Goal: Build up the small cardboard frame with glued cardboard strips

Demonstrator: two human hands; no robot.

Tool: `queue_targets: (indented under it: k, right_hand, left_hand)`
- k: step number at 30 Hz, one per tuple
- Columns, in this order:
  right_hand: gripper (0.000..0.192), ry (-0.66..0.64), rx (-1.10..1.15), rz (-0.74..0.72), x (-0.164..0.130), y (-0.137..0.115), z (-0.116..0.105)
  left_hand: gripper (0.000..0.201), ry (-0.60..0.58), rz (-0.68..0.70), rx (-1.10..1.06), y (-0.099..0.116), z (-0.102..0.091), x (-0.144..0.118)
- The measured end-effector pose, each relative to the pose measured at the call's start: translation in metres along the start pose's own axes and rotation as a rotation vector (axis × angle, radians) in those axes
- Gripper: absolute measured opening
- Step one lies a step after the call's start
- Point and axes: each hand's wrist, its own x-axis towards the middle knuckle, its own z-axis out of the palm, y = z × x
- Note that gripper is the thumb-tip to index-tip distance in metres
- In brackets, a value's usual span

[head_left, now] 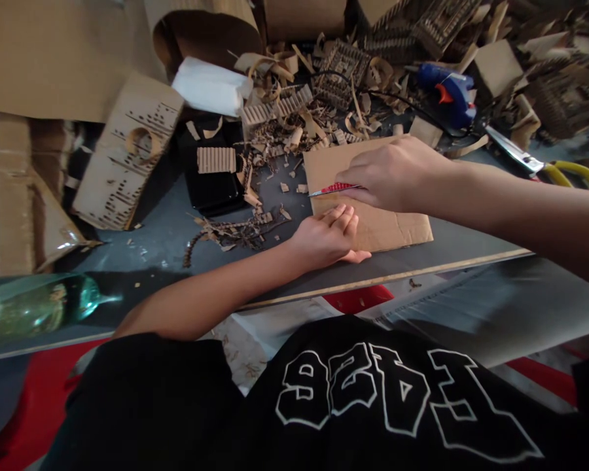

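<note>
A flat brown cardboard sheet (397,226) lies on the grey tabletop (167,229) near its front edge. My left hand (326,237) presses down on the sheet's near left corner, fingers together. My right hand (395,173) rests on the sheet's upper part and grips a red utility knife (332,190), whose blade tip points left at the sheet's left edge, just above my left fingers.
Cardboard strips and scraps (294,124) litter the table behind the sheet. A blue glue gun (446,88), yellow-handled pliers (552,169), a black box (216,176), a white packet (211,86), a perforated cardboard piece (122,154) and a green bottle (39,307) lie around.
</note>
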Motion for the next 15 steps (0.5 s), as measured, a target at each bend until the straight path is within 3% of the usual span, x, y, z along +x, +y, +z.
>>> queue_targets:
  k: [3,6,15]
  right_hand:
    - [0.045,-0.124,-0.071,0.063,0.002,-0.005,-0.010]
    - [0.044,-0.164,-0.086,0.076,0.002,-0.006,-0.013]
    - [0.043,-0.074,-0.126,0.009,-0.005,0.006,-0.003]
  left_hand:
    - [0.068,-0.006,0.000,-0.004,0.000,-0.001,0.000]
    - [0.068,0.010,0.016,-0.003,0.000,-0.002,0.002]
    - [0.067,-0.057,-0.021,-0.005,0.001,-0.008,0.006]
